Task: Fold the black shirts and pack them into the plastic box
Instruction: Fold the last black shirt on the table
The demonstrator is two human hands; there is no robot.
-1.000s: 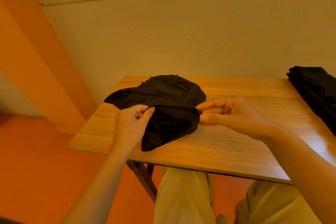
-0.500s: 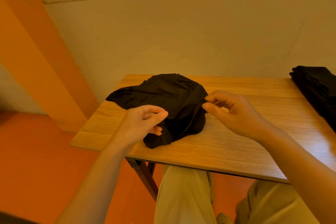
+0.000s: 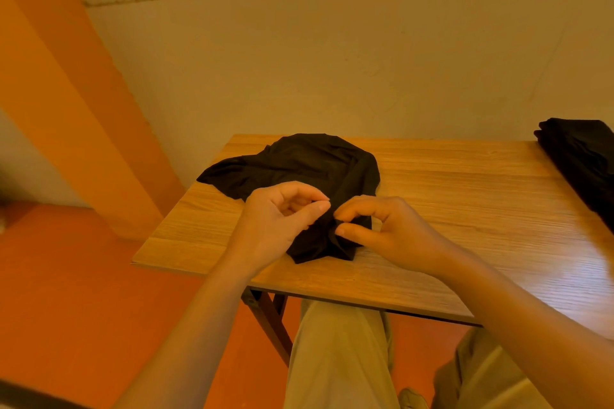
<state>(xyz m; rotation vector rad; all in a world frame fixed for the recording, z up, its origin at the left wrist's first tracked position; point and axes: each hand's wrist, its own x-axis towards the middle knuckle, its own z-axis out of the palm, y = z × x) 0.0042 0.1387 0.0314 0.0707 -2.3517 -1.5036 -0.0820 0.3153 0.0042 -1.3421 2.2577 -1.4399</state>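
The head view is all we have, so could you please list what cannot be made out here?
- Plastic box: nowhere in the head view.
- Dark pile of clothes: cut off by the right edge.
- Crumpled black shirt: its near part is hidden behind the left hand and right hand; neither grip is clear.

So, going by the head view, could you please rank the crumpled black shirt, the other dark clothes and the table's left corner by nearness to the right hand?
1. crumpled black shirt, at the right hand's fingertips
2. table's left corner, far left
3. dark clothes, far right edge
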